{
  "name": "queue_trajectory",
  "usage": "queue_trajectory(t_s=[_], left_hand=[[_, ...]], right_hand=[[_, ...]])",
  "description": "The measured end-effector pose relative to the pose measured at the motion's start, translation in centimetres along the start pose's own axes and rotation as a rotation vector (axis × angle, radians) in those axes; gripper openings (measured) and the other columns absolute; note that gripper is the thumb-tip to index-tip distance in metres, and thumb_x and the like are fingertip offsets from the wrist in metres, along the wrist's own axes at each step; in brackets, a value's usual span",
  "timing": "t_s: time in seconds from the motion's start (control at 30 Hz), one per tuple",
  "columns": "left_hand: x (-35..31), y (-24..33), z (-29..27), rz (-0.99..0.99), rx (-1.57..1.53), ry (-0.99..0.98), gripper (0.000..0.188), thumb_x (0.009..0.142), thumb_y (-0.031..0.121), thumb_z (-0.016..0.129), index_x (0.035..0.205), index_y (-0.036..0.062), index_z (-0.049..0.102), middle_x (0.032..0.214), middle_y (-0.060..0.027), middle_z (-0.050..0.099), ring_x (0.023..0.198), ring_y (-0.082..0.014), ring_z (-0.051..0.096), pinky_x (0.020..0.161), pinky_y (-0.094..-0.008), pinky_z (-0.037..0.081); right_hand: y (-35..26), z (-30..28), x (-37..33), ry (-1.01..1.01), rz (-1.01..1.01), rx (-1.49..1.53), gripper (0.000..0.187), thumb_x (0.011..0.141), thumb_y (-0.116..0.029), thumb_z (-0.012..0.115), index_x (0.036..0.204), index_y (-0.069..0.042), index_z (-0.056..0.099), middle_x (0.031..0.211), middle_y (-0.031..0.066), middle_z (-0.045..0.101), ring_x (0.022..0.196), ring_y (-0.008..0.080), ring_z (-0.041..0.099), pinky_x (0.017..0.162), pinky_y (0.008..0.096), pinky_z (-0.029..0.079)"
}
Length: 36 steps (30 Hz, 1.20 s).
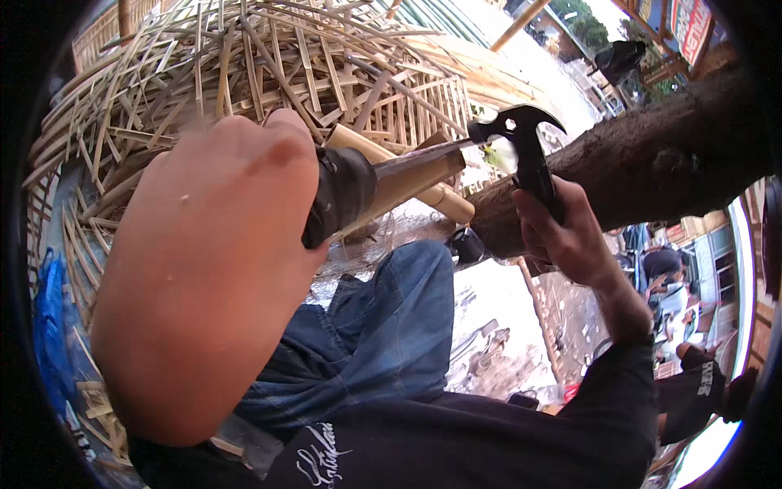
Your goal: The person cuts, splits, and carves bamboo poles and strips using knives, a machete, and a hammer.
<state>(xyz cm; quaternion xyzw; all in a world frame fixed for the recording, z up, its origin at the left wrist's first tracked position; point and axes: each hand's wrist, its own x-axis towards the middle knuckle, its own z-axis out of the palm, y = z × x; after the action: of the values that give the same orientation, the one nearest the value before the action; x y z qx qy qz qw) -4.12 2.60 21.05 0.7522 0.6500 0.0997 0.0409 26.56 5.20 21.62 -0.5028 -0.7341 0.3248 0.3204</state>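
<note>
Head: left hand (216, 253) grips dark-handled tool (346, 187), right hand (566, 232) hammer (531, 151)

White script (322, 455) marks the wearer's black shirt (489, 444). A red banner (692, 31) bears pale capitals; another person's dark shirt (684, 399), white print (707, 379).
</note>
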Motion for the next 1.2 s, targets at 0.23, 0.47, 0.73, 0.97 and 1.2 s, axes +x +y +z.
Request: queue_trajectory(t_s=[0.23, 0.47, 0.73, 0.97, 1.2], left_hand=[[-0.4, -0.1, 0.5, -0.023, 0.032, 0.058, 0.054, 0.07, 0.018, 0.078, 0.116, 0.0035, 0.052, 0.099, -0.0174, 0.057, 0.102, -0.0347, 0.056, 0.089, -0.0421, 0.044], [-0.8, -0.5, 0.8, 0.052, 0.037, 0.174, 0.056, 0.07, 0.018, 0.078, 0.117, 0.0031, 0.052, 0.102, -0.018, 0.058, 0.103, -0.035, 0.056, 0.091, -0.0413, 0.044], [-1.0, -1.0, 1.6, 0.037, 0.095, 0.219, 0.059, 0.07, 0.019, 0.078, 0.12, 0.0018, 0.051, 0.103, -0.0184, 0.058, 0.103, -0.0353, 0.056, 0.091, -0.0413, 0.045], [0.0, -0.3, 0.4, -0.071, -0.016, -0.113, 0.062, 0.071, 0.018, 0.077, 0.124, 0.0036, 0.05, 0.103, -0.0187, 0.058, 0.102, -0.0355, 0.056, 0.09, -0.0418, 0.045], [-0.1, -1.8, 1.4, -0.101, 0.078, 0.179, 0.063, 0.071, 0.023, 0.079, 0.123, 0.0035, 0.05, 0.103, -0.0192, 0.058, 0.102, -0.0367, 0.056, 0.088, -0.0417, 0.046]], right_hand=[[-0.1, -1.9, -0.3, -0.004, -0.172, 0.83, 0.022, 0.098, -0.028, 0.054, 0.09, -0.008, 0.057, 0.063, -0.0046, 0.05, 0.05, 0.0001, 0.042, 0.041, 0.0181, 0.029], [-1.0, -0.7, 0.4, 0.209, -0.391, 0.648, 0.027, 0.098, -0.025, 0.052, 0.083, -0.003, 0.059, 0.055, -0.0021, 0.046, 0.043, 0.0046, 0.039, 0.039, 0.025, 0.033], [0.4, -1.0, 0.6, 0.247, -0.388, 0.506, 0.03, 0.1, -0.029, 0.049, 0.081, -0.006, 0.054, 0.055, -0.0018, 0.046, 0.043, 0.0035, 0.041, 0.035, 0.0233, 0.028], [-0.7, 0.9, -1.2, 0.305, -0.111, 0.08, 0.042, 0.102, -0.044, 0.04, 0.081, -0.009, 0.051, 0.055, -0.0034, 0.045, 0.045, 0.0023, 0.042, 0.04, 0.0163, 0.031], [3.8, 2.9, 0.2, -0.015, 0.31, 0.139, 0.025, 0.096, -0.027, 0.058, 0.085, -0.004, 0.055, 0.056, -0.0055, 0.046, 0.048, 0.0022, 0.044, 0.042, 0.0218, 0.034]])
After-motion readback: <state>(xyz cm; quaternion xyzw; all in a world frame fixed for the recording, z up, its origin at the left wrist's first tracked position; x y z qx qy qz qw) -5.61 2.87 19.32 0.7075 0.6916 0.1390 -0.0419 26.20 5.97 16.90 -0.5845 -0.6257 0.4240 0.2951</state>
